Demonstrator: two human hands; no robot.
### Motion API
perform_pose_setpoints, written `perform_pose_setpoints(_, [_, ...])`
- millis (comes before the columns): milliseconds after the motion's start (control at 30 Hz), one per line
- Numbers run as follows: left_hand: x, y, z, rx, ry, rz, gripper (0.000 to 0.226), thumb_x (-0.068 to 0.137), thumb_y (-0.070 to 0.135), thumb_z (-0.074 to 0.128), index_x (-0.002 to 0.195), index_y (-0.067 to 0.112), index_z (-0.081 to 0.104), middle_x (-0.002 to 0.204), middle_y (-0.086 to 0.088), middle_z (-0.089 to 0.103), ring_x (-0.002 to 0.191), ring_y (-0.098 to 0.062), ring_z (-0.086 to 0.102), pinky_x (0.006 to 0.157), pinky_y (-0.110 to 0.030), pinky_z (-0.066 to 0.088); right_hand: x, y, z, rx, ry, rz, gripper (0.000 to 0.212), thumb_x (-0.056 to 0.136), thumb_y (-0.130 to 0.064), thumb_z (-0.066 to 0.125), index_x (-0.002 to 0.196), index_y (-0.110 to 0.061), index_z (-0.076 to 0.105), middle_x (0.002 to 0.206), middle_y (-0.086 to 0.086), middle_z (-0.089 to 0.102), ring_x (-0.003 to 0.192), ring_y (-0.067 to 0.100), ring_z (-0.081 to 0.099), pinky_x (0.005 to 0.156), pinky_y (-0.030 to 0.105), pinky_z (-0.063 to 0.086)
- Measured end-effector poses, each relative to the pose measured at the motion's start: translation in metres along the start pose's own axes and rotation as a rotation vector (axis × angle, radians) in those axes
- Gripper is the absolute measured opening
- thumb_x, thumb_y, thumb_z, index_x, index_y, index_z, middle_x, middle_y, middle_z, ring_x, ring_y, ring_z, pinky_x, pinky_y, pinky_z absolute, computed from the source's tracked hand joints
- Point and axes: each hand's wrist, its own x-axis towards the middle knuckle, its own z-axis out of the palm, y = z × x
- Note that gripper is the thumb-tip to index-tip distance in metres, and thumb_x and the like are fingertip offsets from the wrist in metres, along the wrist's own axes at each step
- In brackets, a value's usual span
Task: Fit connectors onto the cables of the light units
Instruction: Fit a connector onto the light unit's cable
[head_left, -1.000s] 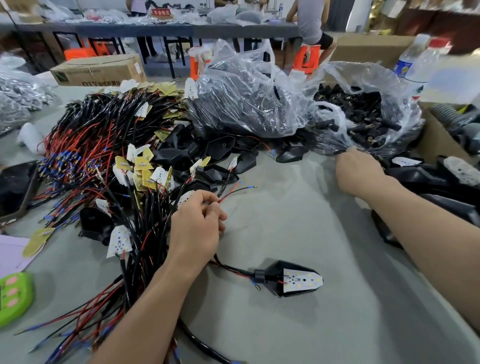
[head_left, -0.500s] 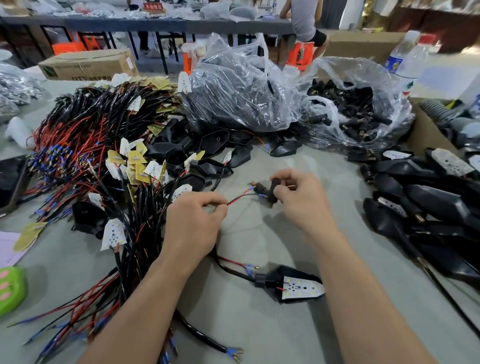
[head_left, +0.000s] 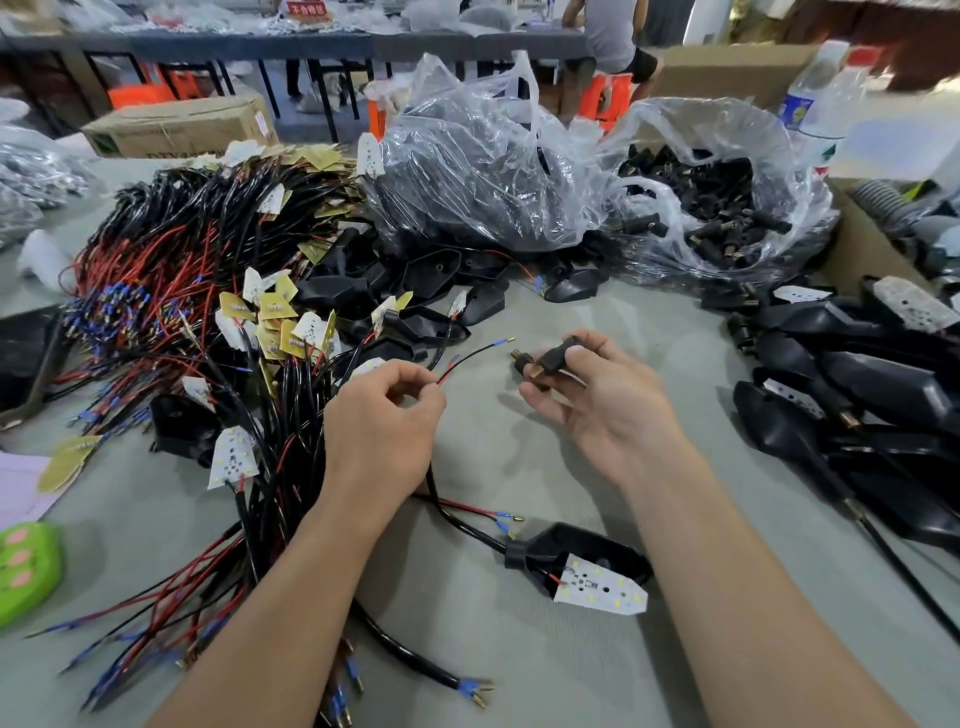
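My left hand (head_left: 382, 423) pinches a thin red-and-black cable (head_left: 467, 358); my right hand (head_left: 597, 410), half-curled, grips a black plastic connector (head_left: 548, 359) just beside. I'd align the brass-tipped ends first.

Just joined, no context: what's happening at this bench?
A person is fitting connectors onto light-unit cables by hand. The left hand pinches a thin red and black wire pair with its tips pointing toward the right hand, which holds a black connector with brass ends. The two are apart, so nothing is plugged in yet. The light unit lies on the table between the forearms. More cabled units are piled left, and a bag of connectors sits behind.
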Motion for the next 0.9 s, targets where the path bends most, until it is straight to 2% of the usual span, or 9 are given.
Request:
perform_pose_setpoints(67, [0.000,-0.001,-0.001,-0.022,-0.013,-0.007,0.011,0.084,0.027,0.071,0.073,0.029,0.070,0.068,0.013,0.068,0.062,-0.007,0.060,0.057,-0.009,0.042,0.001,0.001,-0.002,-0.150,-0.015,-0.072,0.034,0.097,0.010,0.045,0.095,-0.013,0.070,0.085,0.011,0.060,0.076,0.021,0.067,0.068,0.037,0.063])
perform_pose_setpoints(133, [0.000,-0.002,0.000,-0.019,-0.046,0.016,0.016,0.086,0.035,0.072,0.072,0.029,0.069,0.068,0.011,0.066,0.063,-0.009,0.058,0.057,-0.011,0.042,0.001,0.005,-0.002,-0.392,-0.024,-0.188,0.045,0.094,0.013,0.048,0.088,-0.021,0.078,0.082,0.002,0.058,0.069,0.012,0.059,0.069,0.029,0.057])
perform_pose_setpoints(233, [0.001,-0.005,0.002,0.027,-0.107,0.065,0.017,0.086,0.039,0.073,0.073,0.032,0.067,0.068,0.015,0.062,0.058,-0.005,0.054,0.055,-0.015,0.043,0.001,0.012,0.001,-0.570,-0.039,-0.309,0.046,0.091,0.012,0.054,0.089,-0.026,0.079,0.075,-0.004,0.055,0.067,0.012,0.047,0.063,0.022,0.045])
perform_pose_setpoints(333, [0.003,-0.008,0.004,0.023,-0.164,0.075,0.013,0.089,0.035,0.073,0.078,0.033,0.068,0.076,0.026,0.058,0.058,-0.008,0.054,0.061,-0.039,0.055,0.003,0.011,0.000,-0.508,-0.011,-0.317,0.038,0.086,0.016,0.059,0.093,-0.018,0.076,0.069,-0.006,0.057,0.061,0.010,0.049,0.057,0.018,0.044])
perform_pose_setpoints(367, [0.004,-0.008,0.004,0.025,-0.168,0.081,0.012,0.090,0.033,0.072,0.079,0.033,0.068,0.078,0.027,0.058,0.058,-0.010,0.054,0.062,-0.041,0.055,0.004,0.010,-0.002,-0.474,0.007,-0.299,0.036,0.085,0.017,0.060,0.091,-0.016,0.075,0.067,-0.007,0.061,0.057,0.008,0.052,0.056,0.017,0.045])
perform_pose_setpoints(500, [0.005,-0.012,0.003,0.016,-0.151,0.126,0.016,0.093,0.028,0.070,0.079,0.035,0.066,0.087,0.025,0.060,0.068,-0.002,0.055,0.061,-0.029,0.045,0.006,0.004,-0.011,-0.416,0.014,-0.224,0.031,0.081,0.018,0.065,0.079,-0.012,0.074,0.064,-0.005,0.071,0.055,0.004,0.062,0.057,0.014,0.048])
perform_pose_setpoints(600, [0.005,-0.013,0.003,0.021,-0.154,0.116,0.015,0.094,0.029,0.069,0.080,0.035,0.066,0.084,0.015,0.063,0.069,-0.004,0.054,0.063,-0.032,0.045,0.005,0.004,-0.014,-0.439,-0.016,-0.213,0.035,0.080,0.017,0.067,0.074,-0.016,0.077,0.066,-0.003,0.074,0.058,0.002,0.064,0.057,0.012,0.047])
perform_pose_setpoints(733, [0.005,-0.012,0.002,0.051,-0.151,0.103,0.014,0.094,0.030,0.069,0.082,0.036,0.066,0.090,0.012,0.064,0.083,-0.007,0.057,0.069,-0.027,0.039,0.005,0.005,-0.014,-0.467,-0.079,-0.193,0.042,0.080,0.018,0.065,0.066,-0.019,0.080,0.075,0.001,0.077,0.066,0.006,0.067,0.060,0.014,0.050])
perform_pose_setpoints(900, [0.004,-0.012,0.002,0.064,-0.175,0.091,0.013,0.094,0.034,0.068,0.082,0.038,0.065,0.094,0.007,0.064,0.077,-0.016,0.057,0.071,-0.033,0.043,0.007,-0.001,-0.018,-0.431,-0.070,-0.200,0.046,0.081,0.019,0.062,0.059,-0.019,0.077,0.071,-0.003,0.074,0.073,0.010,0.064,0.074,0.021,0.050])
